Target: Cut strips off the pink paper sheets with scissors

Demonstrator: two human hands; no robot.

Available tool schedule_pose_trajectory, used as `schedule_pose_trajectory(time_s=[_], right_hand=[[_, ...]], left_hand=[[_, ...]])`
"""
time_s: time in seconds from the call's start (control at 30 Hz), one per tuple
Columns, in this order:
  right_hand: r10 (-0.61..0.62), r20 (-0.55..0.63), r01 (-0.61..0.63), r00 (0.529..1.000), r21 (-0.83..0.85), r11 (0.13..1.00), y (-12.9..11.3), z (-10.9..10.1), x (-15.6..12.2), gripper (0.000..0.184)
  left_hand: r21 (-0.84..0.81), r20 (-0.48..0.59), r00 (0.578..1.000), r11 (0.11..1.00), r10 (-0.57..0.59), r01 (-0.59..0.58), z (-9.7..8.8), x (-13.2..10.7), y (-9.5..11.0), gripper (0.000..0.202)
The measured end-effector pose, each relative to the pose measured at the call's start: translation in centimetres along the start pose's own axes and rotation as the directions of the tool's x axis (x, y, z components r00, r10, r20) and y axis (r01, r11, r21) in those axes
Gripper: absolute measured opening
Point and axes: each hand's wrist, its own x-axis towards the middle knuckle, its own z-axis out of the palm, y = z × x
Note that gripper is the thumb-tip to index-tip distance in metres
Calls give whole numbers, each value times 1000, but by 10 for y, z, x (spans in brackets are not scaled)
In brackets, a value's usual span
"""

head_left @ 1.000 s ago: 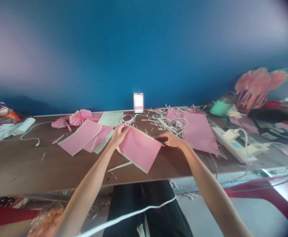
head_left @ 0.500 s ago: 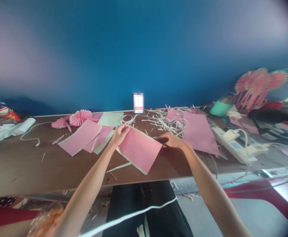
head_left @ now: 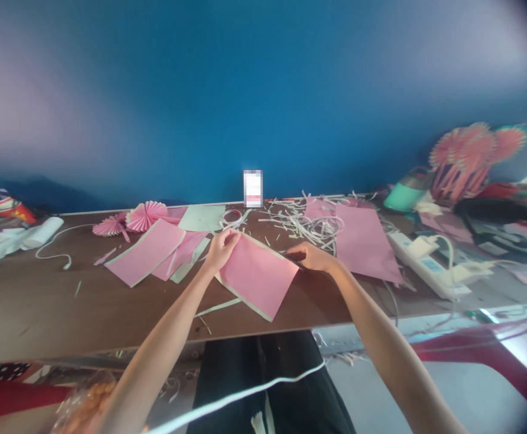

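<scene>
Pink paper, edged with pale borders along two sides, makes up the sheet [head_left: 258, 277] between the two hands, slanted over the front middle of the brown table [head_left: 28, 310]. The left hand [head_left: 222, 248] pinches its upper left corner between thumb and fingers. The right hand [head_left: 312, 256] grips a thin, dark tool [head_left: 296, 261] at the sheet's right corner; the tool is mostly hidden by the fingers, so its exact form cannot be told.

Just below the sheet's left side lies a pale strip [head_left: 218, 307]. Left of the left hand, a pink rectangle [head_left: 148, 253] overlaps other pink and pale pieces, with a pleated pink rosette [head_left: 146, 216] behind. A pale green sheet [head_left: 202, 217] and a roll of tape [head_left: 232, 218] lie beyond the left hand.

Curled white offcuts [head_left: 306, 224] are heaped behind the right hand, beside a larger pink sheet [head_left: 365, 244]. Farther right are a white power strip [head_left: 426, 268], a tilted teal container [head_left: 403, 196] and a cluster of pink rosettes [head_left: 475, 150]. Blue wall [head_left: 263, 90] rises behind everything. A white cord [head_left: 245, 390] crosses the person's dark trousers [head_left: 227, 364] below.
</scene>
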Motion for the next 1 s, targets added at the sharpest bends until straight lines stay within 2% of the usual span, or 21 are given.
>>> schedule_pose_trajectory(time_s=[0.1,0.4,0.73,1.0], right_hand=[[28,-34,-28,999,7,1000,4,1,1,39],[9,8,-10,1000,46,999,1,0,0,46],[-29,23,31,999,-104,994,-1,-4,0,42],[-50,29,52,998,-90,995,1,-4,0,44]], left_hand=[[8,-18,1000,1000,-2,2,0,0,0,34],[-6,-32,999,1000,-4,4,0,0,3,32],[2,-35,999,1000,-4,4,0,0,0,31],[-28,-33,999,999,-17,16,0,-1,0,30]])
